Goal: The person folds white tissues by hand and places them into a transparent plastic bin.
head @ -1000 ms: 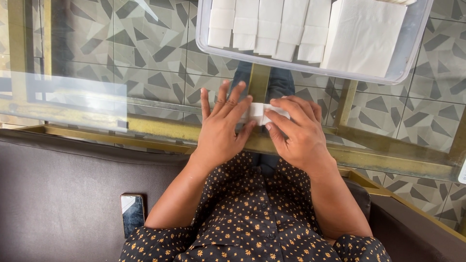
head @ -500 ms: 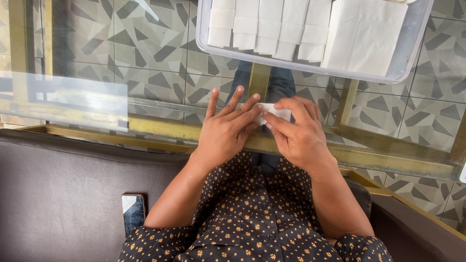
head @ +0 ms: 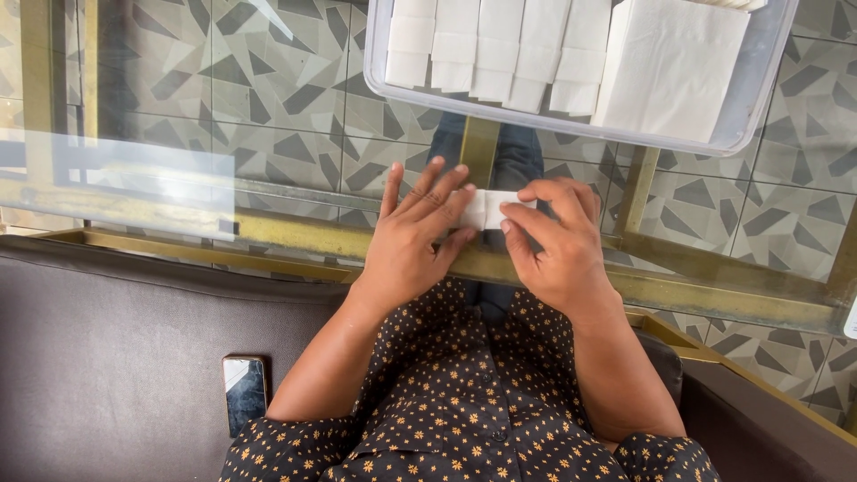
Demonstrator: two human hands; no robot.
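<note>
White folded napkin (head: 489, 209) pinched between left hand (head: 412, 239) and right hand (head: 555, 243).

Dark short-sleeved top (head: 464, 419) dotted with small orange flowers; blue jeans (head: 518, 161).

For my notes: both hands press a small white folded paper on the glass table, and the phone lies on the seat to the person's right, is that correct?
Not quite: in the head view the phone lies to the person's left. Both the left hand and right hand do press the white folded paper on the glass table.

Clear tray (head: 754, 107) just beyond, glass (head: 178, 116) leftward
</note>
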